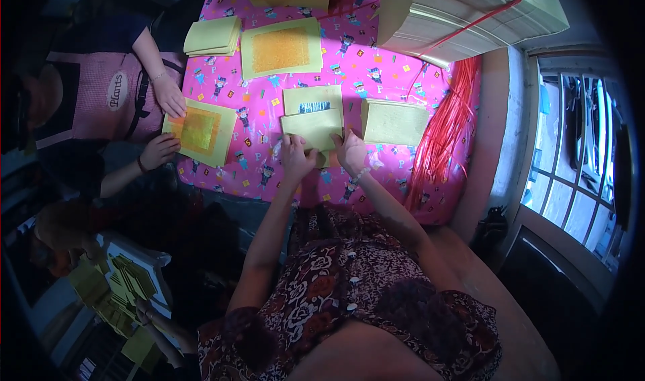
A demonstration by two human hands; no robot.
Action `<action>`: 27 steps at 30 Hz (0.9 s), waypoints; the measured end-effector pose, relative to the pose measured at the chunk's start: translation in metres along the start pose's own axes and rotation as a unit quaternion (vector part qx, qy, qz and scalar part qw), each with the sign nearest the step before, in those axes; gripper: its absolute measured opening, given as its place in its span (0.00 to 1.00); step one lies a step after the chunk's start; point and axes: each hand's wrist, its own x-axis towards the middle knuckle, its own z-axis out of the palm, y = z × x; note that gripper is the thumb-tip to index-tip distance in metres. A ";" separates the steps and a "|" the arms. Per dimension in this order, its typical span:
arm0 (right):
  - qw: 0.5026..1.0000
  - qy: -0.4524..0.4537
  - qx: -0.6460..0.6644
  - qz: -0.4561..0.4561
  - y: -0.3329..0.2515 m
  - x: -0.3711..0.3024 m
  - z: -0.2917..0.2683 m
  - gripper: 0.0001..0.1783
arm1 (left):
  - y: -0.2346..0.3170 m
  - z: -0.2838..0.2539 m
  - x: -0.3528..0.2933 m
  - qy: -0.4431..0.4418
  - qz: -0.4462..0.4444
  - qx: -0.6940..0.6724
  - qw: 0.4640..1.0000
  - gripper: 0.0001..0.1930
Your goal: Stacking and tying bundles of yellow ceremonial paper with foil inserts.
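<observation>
In front of me on the pink table cover lies a folded yellow paper sheet point(312, 127), its lower part turned up over the upper part. A strip of dark blue and white pattern shows between the two layers. My left hand point(297, 158) grips the sheet's lower left corner, fingers curled. At the lower right corner, my right hand point(352, 154) pinches the edge between thumb and fingers. A stack of yellow paper point(396, 122) sits just right of my right hand.
Left, a co-worker's hands point(168, 105) rest on a yellow sheet with an orange-gold square point(200, 132). Beyond lie another orange-printed sheet point(281, 48) and a folded yellow pile point(212, 37). Red plastic strands point(443, 139) hang at the right, below a tied paper bundle point(470, 18).
</observation>
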 end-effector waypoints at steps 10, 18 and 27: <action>1.000 0.011 -0.026 -0.002 0.003 0.000 0.003 0.20 | 0.019 -0.002 0.005 0.005 -0.032 0.017 0.999 0.22; 0.960 -0.131 -0.198 -0.148 -0.039 -0.024 -0.007 0.16 | 0.017 -0.002 0.004 0.003 -0.060 0.015 0.998 0.21; 0.974 -0.113 -0.055 -0.189 0.004 -0.014 0.020 0.08 | 0.013 0.001 -0.007 0.052 -0.028 -0.021 0.998 0.20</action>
